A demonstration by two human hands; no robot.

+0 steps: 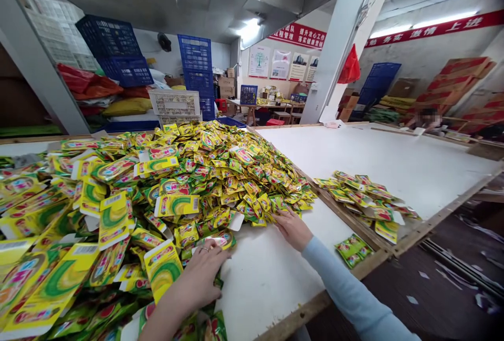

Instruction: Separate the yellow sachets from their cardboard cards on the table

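A large heap of yellow and green candy packets (220, 173) and small printed cardboard boxes (161, 267) covers the left part of a white table (271, 273). My left hand (202, 270) rests against the near edge of the heap, fingers spread and thumb apart, over a packet lying there. Farther forward, my right hand (293, 230) reaches to the heap's right edge. Its outstretched fingertips touch small yellow packets; no packet is visibly gripped. Loose on the table to the right lies a green packet sheet (353, 250).
A wooden rail (342, 207) divides this table from a second white tabletop (394, 157), where a smaller packet pile (366, 199) sits. Behind stand blue crates (195, 63) and a white crate (177, 104). Another person (429, 120) is at the far right. Paper scraps lie on the floor.
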